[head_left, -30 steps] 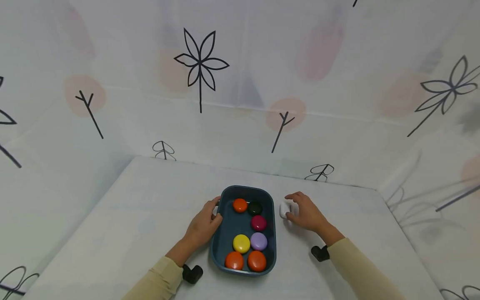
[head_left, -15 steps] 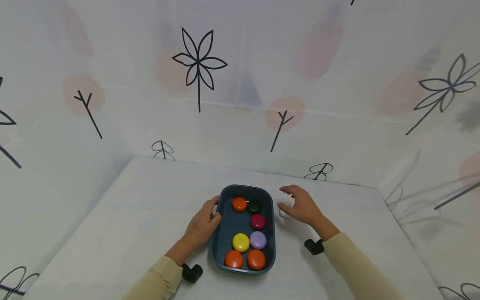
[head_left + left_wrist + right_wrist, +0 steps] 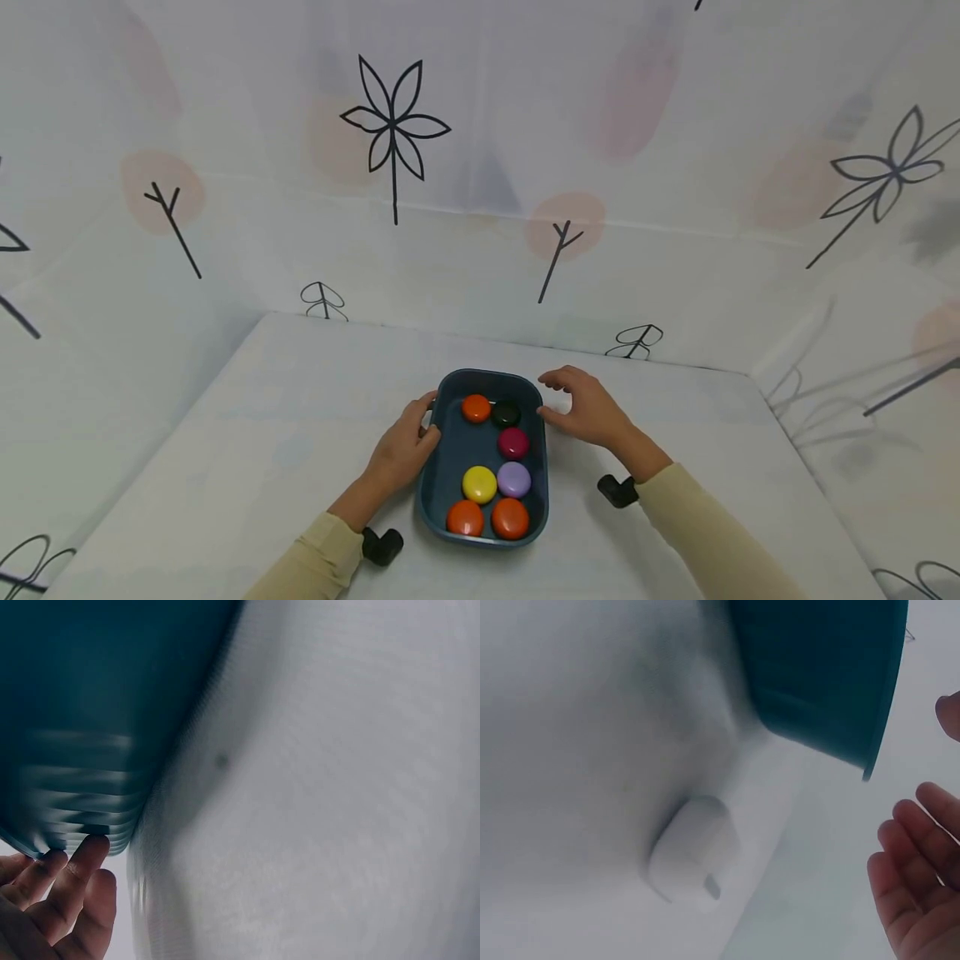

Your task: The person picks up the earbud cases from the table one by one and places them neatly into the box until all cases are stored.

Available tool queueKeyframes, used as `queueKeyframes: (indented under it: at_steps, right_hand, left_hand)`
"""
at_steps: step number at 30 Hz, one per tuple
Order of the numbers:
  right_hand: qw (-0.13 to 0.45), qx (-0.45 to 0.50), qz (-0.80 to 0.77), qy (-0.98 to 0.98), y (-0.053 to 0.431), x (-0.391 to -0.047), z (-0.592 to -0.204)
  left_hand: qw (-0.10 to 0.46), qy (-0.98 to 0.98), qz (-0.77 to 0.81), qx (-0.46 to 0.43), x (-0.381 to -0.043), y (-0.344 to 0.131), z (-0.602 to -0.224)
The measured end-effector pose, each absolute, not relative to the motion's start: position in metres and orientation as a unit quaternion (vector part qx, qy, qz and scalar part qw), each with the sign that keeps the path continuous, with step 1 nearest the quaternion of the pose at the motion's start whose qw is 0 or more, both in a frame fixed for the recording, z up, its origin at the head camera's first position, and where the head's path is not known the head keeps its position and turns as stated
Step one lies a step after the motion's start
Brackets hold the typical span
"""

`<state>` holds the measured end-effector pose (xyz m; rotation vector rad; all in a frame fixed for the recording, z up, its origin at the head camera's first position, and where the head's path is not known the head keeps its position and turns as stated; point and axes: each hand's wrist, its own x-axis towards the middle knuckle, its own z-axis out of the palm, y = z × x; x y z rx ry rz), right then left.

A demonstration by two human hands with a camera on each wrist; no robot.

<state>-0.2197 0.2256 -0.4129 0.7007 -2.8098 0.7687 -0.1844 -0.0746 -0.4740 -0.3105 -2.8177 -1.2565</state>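
A dark blue rectangular tub (image 3: 457, 462) with rounded corners stands on the white table. Several glossy, rounded discs lie in it, including a yellow disc (image 3: 479, 484), a purple disc (image 3: 513, 480), a crimson disc (image 3: 513, 443) and a black disc (image 3: 506, 414). My left hand (image 3: 401, 446) holds the tub's left side, thumb at the rim, fingertips (image 3: 94, 851) against the ribbed outer wall. Near the right rim, my right hand (image 3: 588, 410) hovers with thumb and fingers apart, holding nothing. A white rounded object (image 3: 694, 851) with a grey oblong mark sits beside the tub, hidden in the head view.
The white table (image 3: 315, 400) meets a patterned cloth backdrop (image 3: 480, 167) at the back and sides. Black camera mounts hang at both wrists, the left mount (image 3: 382, 547) and the right mount (image 3: 617, 492).
My right hand has come off the white object and moved left, up to the tub's right rim. My left hand, the tub and its discs keep their places.
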Motion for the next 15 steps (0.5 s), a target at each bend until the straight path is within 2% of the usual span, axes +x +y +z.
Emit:
queueKeyframes:
  at_steps: [15]
  right_hand:
    - [0.008,0.290,0.222,-0.931,0.205,-0.214,-0.403]
  left_hand:
    - [0.021,-0.908,-0.408,-0.093,-0.183,-0.073,-0.474]
